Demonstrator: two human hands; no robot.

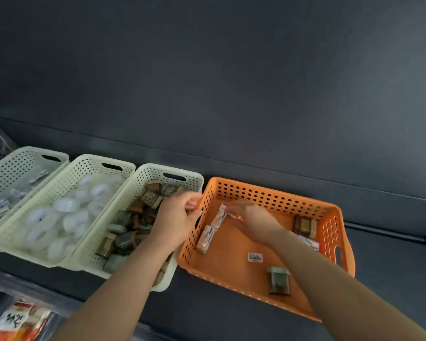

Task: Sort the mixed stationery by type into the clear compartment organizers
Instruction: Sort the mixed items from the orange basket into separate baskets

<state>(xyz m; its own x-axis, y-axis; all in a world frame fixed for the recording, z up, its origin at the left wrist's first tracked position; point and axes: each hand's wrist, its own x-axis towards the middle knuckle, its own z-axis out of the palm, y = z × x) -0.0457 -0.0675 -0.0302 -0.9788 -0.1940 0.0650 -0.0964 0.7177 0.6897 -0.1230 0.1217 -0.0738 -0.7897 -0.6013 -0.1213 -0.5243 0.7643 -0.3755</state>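
Observation:
An orange perforated basket (pixel 330 217) on the right holds several small stationery packs: two white-and-orange boxes (pixel 205 238) along its left wall, brown packs (pixel 305 225) at the back right and another (pixel 279 280) near the front. My right hand (pixel 252 219) reaches into it, and its blurred fingertips pinch the upper end of the rear box (pixel 221 216). My left hand (pixel 176 219) hovers over the right rim of a cream basket (pixel 158 172) full of brown and green packs (pixel 123 232). Its fingers are curled beside the orange basket's wall, and what they hold is hidden.
Two more cream baskets stand to the left: one with white round items (pixel 67 212), one with grey packets (pixel 15 193). All sit on a dark shelf (pixel 379 254) against a dark wall. A clear bin with red-and-white packets (pixel 20 321) lies below at the lower left.

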